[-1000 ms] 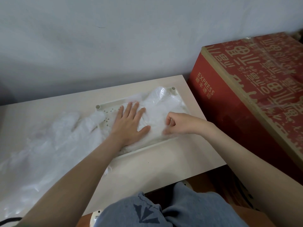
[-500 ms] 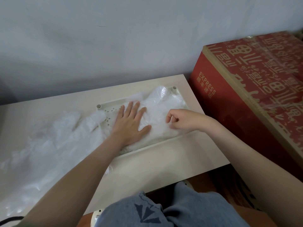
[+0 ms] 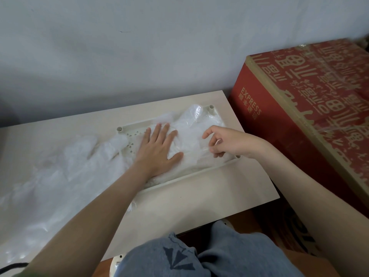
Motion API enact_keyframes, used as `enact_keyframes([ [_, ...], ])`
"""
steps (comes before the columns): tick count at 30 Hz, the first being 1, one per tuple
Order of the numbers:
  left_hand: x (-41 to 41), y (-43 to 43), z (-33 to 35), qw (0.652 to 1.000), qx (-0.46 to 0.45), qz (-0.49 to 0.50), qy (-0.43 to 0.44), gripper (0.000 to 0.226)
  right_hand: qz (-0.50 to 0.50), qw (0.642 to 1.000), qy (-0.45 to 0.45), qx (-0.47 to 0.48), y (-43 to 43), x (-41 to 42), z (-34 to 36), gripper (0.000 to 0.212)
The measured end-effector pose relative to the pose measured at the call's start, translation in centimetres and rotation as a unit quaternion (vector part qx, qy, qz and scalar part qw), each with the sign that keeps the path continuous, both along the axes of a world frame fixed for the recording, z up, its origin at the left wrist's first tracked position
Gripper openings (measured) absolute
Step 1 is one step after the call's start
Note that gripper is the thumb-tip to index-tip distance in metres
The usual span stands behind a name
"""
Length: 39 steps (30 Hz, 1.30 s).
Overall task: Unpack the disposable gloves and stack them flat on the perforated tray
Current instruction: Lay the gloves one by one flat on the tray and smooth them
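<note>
Seen over a grey-clad knee (image 3: 179,256), a person works at a pale table (image 3: 199,198). To the near left, a loose heap of clear disposable gloves (image 3: 50,176) sprawls across the tabletop, not yet stacked, with its far edge lapping onto the left end of the perforated tray (image 3: 189,175).

Over the last second the left hand (image 3: 157,151) has stayed put, palm down and fingers straight and spread, pressing the stacked gloves (image 3: 189,136) flat on the tray. The right hand (image 3: 227,142) has moved: from a tight pinch near the stack's near edge it has drifted farther and to the right, its fingers loosening into an open curl just above the film. Whether thumb and fingertips still catch a fold of plastic cannot be told.

The reading is that the top glove has just been laid and is being smoothed or let go, and the heap on the left says much of the job remains.

The tray holds only the crinkled glove stack, which covers all but a patch of holes at its left end. To the far right stands a red carton (image 3: 299,120) marked EXPRESS, shut and taped, against a plain grey wall (image 3: 139,47).
</note>
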State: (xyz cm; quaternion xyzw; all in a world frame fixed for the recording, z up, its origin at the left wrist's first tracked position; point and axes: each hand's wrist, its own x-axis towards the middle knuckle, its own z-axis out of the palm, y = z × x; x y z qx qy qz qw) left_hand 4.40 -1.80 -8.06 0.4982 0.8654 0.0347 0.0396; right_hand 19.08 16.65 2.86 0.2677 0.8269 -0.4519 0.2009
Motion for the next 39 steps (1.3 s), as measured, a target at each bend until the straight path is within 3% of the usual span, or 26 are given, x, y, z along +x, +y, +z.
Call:
enact_keyframes([
  [6, 0.0, 0.0, -0.1, 1.0, 0.0, -0.001, 0.0, 0.085, 0.004, 1.0, 0.012, -0.003, 0.8, 0.1, 0.1, 0.048],
  [22, 0.0, -0.1, 0.1, 1.0, 0.005, 0.001, -0.001, 0.086, -0.06, 0.998, 0.005, -0.028, 1.1, 0.4, -0.9, 0.028],
  [29, 0.2, 0.0, 0.1, 1.0, 0.001, 0.005, 0.002, 0.087, 0.001, 1.0, -0.014, -0.013, -0.1, 0.0, -0.7, 0.055],
  [35, 0.1, 0.0, 0.2, 1.0, 0.001, 0.004, -0.004, 0.087, -0.039, 0.999, 0.009, 0.011, 0.6, -0.1, -1.3, 0.028],
  [39, 0.1, 0.0, 0.1, 1.0, 0.001, 0.002, -0.002, 0.086, -0.098, 0.995, 0.026, -0.006, 1.0, 0.0, -2.0, 0.022],
])
